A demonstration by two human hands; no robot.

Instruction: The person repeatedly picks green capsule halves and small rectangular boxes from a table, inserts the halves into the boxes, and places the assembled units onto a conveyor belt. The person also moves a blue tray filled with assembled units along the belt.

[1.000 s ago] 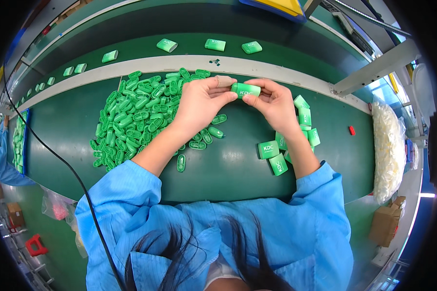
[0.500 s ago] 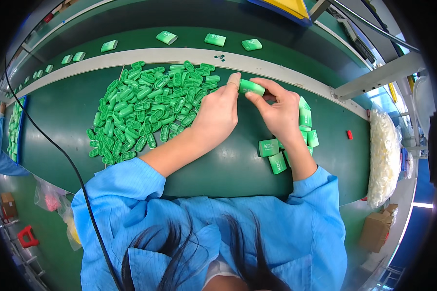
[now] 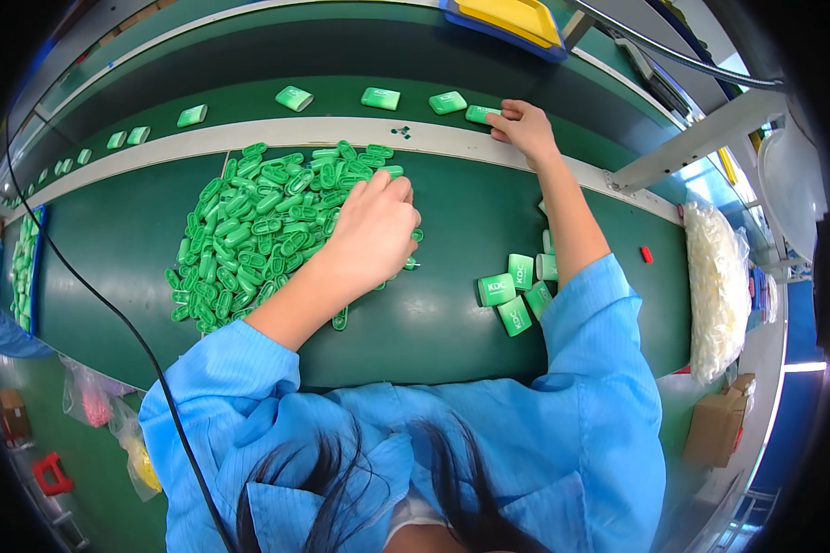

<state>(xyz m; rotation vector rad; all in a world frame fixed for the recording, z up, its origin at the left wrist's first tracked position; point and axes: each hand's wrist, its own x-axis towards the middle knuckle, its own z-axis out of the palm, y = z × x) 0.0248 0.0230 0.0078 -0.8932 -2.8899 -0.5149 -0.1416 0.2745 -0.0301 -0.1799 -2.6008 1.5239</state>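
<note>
Green and flat, a white-printed case point(image 3: 480, 114) lies beyond the white rail point(image 3: 341, 129), its end pinched by the right hand point(image 3: 528, 129); the left hand point(image 3: 378, 221) curls over green shells point(image 3: 249, 217), its grip hidden.

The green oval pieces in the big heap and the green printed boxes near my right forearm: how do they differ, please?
Shape: the oval pieces are slim with rounded ends; the printed boxes are broader and more rectangular.
Colour: the oval pieces look evenly green; the printed boxes fade to paler green and show white print.
Arrangement: the oval pieces are heaped thickly; the printed boxes, far fewer, form a loose cluster.
Both lie on the green worktable.
</note>
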